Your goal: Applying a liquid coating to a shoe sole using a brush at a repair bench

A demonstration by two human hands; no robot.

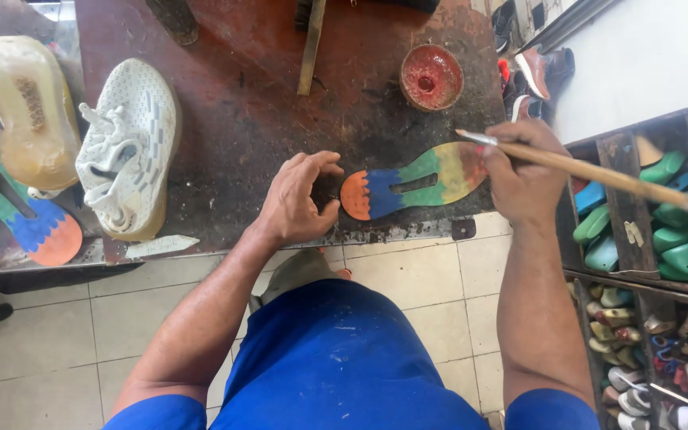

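A multicoloured shoe sole [412, 181], orange, blue, green and yellow with a slot down its middle, lies flat near the front edge of the stained brown workbench [256, 103]. My left hand [300, 199] rests at the sole's orange end, fingers curled and fingertips touching it. My right hand [519, 171] sits at the sole's other end and holds a long wooden-handled brush [599, 175], whose metal-banded tip points left above the sole.
A small round red pot [431, 76] stands behind the sole. A white sneaker [129, 147], a translucent yellowish sole [21, 111] and another coloured sole [21, 211] lie at the left. Shelves of shoe lasts [662, 239] stand at the right. Tiled floor lies below.
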